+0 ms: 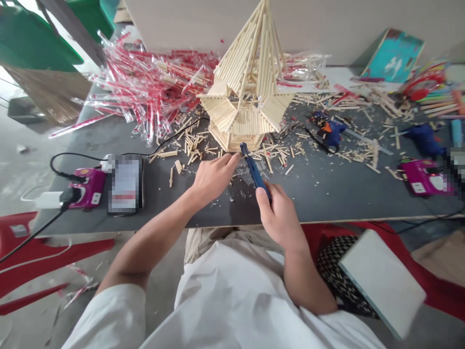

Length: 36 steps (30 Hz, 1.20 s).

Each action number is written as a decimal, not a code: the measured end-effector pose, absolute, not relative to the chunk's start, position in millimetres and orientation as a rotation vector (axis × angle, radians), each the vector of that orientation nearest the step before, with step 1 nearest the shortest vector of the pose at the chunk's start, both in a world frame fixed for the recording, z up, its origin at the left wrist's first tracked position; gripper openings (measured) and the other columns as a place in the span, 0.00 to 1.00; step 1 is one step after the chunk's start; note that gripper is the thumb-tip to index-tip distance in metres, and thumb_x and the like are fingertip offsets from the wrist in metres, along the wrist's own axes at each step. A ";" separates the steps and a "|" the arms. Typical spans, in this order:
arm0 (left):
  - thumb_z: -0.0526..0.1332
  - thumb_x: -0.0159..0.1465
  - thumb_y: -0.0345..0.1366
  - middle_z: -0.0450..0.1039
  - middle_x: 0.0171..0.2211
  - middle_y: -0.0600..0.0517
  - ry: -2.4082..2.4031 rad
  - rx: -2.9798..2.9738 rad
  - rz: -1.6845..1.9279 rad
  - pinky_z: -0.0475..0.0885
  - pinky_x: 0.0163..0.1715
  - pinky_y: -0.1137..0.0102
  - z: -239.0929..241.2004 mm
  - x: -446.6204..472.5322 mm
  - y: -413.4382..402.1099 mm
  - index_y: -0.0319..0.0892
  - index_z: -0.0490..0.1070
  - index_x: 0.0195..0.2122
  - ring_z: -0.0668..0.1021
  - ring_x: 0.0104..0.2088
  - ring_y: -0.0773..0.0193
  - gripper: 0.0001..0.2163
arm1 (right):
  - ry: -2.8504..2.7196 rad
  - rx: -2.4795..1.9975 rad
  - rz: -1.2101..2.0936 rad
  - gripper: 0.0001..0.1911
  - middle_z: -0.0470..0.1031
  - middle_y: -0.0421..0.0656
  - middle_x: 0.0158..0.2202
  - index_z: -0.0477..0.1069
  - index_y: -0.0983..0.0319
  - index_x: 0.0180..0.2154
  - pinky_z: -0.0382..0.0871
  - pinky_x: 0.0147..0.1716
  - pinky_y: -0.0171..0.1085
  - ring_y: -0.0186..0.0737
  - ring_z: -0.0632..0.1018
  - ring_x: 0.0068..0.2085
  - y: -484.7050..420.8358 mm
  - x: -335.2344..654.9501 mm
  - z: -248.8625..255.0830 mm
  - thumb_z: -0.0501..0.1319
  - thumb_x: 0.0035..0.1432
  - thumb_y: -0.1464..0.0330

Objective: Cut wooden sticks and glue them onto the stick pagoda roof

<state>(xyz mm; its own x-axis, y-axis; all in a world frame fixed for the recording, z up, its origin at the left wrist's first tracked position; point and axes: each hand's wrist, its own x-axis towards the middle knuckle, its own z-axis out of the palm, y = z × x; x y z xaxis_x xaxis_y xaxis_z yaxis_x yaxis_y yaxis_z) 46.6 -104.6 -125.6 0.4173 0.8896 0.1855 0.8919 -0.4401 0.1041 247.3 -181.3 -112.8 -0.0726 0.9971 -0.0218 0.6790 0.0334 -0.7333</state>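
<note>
A tower model [247,82] built of pale wooden sticks stands on the dark table [327,194], with a pointed roof and a round base. My right hand [278,213] is closed round the blue handles of a small cutter [252,167], whose tip points at the model's base. My left hand [212,177] rests on the table just left of the cutter's tip, fingers pinched together there; whatever they hold is too small to make out. Cut stick pieces [192,143] lie scattered around both hands.
A heap of red-and-clear wrappers [152,87] lies at the back left. A phone [125,184] and a purple power strip [85,189] sit at left. Blue glue guns [329,128], another purple strip [423,177] and coloured pencils [439,99] are at right. Red plastic chairs stand below.
</note>
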 end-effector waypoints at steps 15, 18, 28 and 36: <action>0.51 0.70 0.27 0.81 0.45 0.46 -1.654 -2.611 -0.382 0.68 0.28 0.70 -127.9 49.4 -109.4 0.43 0.65 0.65 0.84 0.42 0.60 0.22 | -1.851 -1.773 0.784 0.25 0.79 0.48 0.36 0.68 0.58 0.36 0.62 0.37 0.42 0.49 0.78 0.38 -176.9 252.1 -116.3 0.44 0.76 0.50; 0.51 0.70 0.27 0.81 0.45 0.45 -1.634 -2.598 -0.356 0.68 0.28 0.69 -128.3 49.0 -109.7 0.41 0.66 0.65 0.84 0.42 0.59 0.22 | -1.878 -1.779 0.785 0.26 0.79 0.47 0.34 0.67 0.58 0.34 0.61 0.37 0.41 0.48 0.78 0.37 -175.7 254.0 -116.6 0.43 0.76 0.50; 0.51 0.71 0.29 0.81 0.45 0.45 -1.651 -2.532 -0.326 0.68 0.28 0.68 -129.4 52.9 -111.5 0.42 0.67 0.64 0.84 0.41 0.58 0.21 | -1.922 -1.760 0.692 0.27 0.79 0.48 0.35 0.70 0.59 0.36 0.62 0.38 0.42 0.49 0.79 0.38 -175.8 253.0 -123.7 0.42 0.76 0.51; 0.51 0.71 0.29 0.81 0.46 0.44 -1.659 -2.557 -0.314 0.69 0.29 0.69 -126.3 52.9 -111.4 0.42 0.66 0.65 0.84 0.42 0.58 0.22 | -1.997 -1.793 0.559 0.29 0.81 0.51 0.35 0.70 0.60 0.35 0.63 0.37 0.43 0.51 0.81 0.38 -174.3 250.5 -128.1 0.40 0.77 0.52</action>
<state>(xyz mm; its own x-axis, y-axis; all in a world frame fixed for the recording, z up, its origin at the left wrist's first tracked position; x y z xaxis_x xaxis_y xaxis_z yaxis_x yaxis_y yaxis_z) 52.9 -111.4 -126.3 0.3937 0.8944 0.2123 0.9101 -0.4117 0.0466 250.5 -174.3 -128.1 -0.0995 0.9947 0.0279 0.8357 0.0987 -0.5402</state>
